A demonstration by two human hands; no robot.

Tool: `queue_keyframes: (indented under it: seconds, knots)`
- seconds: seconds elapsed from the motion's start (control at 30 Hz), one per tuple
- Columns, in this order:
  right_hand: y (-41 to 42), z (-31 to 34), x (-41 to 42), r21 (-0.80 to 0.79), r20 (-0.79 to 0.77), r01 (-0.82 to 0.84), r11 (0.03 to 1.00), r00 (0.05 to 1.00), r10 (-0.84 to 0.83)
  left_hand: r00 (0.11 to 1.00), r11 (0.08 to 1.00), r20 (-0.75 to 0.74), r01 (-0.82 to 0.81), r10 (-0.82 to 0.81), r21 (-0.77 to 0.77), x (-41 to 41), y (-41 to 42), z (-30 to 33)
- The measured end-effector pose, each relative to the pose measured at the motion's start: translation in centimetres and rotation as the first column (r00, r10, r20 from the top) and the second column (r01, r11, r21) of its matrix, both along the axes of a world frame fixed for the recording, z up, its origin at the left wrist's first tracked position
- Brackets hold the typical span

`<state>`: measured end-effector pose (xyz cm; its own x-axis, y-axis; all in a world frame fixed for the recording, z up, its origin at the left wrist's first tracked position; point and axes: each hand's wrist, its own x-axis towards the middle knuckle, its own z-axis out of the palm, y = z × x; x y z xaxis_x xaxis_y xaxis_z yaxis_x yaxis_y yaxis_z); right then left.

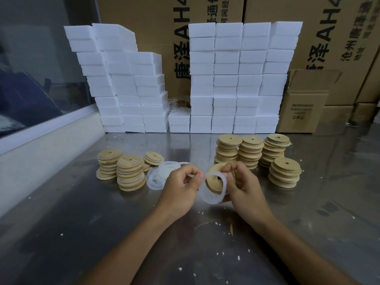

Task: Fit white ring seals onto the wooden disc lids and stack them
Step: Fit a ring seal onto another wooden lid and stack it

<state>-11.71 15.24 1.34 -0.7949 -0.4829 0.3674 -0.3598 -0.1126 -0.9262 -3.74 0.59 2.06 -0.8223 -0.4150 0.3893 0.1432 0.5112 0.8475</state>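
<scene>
So I've got one wooden disc lid (213,179) up in the air over the worktop (82,223), tilted on edge, with my right hand (242,186) pinched on its top rim, and a white ring seal (211,196) hanging loosely around the front of it, not seated yet as far as I can tell. My left hand (181,188) is closed on the ring's left side, thumb and forefinger together on the band. The ring looks thin, floppy and a bit translucent, so I reckon it stretches easily but will twist or pop off if I only pull from one spot; best bet is to keep a hold on opposite sides and walk it round the rim. The lid looks light and stiff, with a small hole in the middle, so gripping it by the edge seems fine. The loose pile of spare rings (158,177) sits just left of my hands, beside the stacks on the left (129,173) that already look ringed. The stacks on the right (250,151) look bare to me, though I can't swear to it. Foam blocks (236,79) are piled up at the back.
</scene>
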Motion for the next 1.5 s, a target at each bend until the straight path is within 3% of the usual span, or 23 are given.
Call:
queue_keyframes:
  seconds: [0.1, 0.23, 0.43, 0.63, 0.8, 1.23, 1.5]
  knots:
    - [-0.3, 0.4, 0.7, -0.038, 0.096, -0.06, 0.997, 0.993, 0.064, 0.999, 0.999, 0.044, -0.014, 0.013, 0.039, 0.0, 0.2, 0.0]
    - [-0.3, 0.1, 0.8, 0.083, -0.106, -0.022, 0.996, 0.994, 0.03, 0.993, 0.99, 0.116, -0.004, -0.013, 0.14, 0.2, 0.6, 0.0]
    - [-0.1, -0.5, 0.4, 0.096, -0.228, 0.074, 0.993, 0.972, -0.051, 0.997, 0.932, 0.053, 0.026, -0.048, 0.363, -0.1, 1.1, -0.4]
    - [-0.2, -0.7, 0.3, 0.093, -0.299, 0.134, 0.987, 0.949, -0.1, 0.999, 0.903, -0.037, 0.018, -0.002, 0.428, -0.2, 1.1, -0.6]
    - [-0.2, -0.8, 0.3, 0.084, -0.353, 0.196, 0.977, 0.923, -0.155, 0.998, 0.929, -0.054, 0.006, 0.015, 0.37, -0.4, 1.1, -0.9]
    - [-0.4, -0.5, 0.1, 0.07, -0.131, 0.169, 0.983, 0.979, -0.159, 0.991, 0.979, -0.058, -0.111, 0.122, 0.17, -0.5, 1.1, -1.3]
    - [-0.3, -0.1, -0.1, 0.098, -0.023, 0.105, 0.99, 0.994, -0.103, 0.995, 0.962, 0.0, -0.1, 0.103, 0.256, -0.4, 0.5, -1.0]
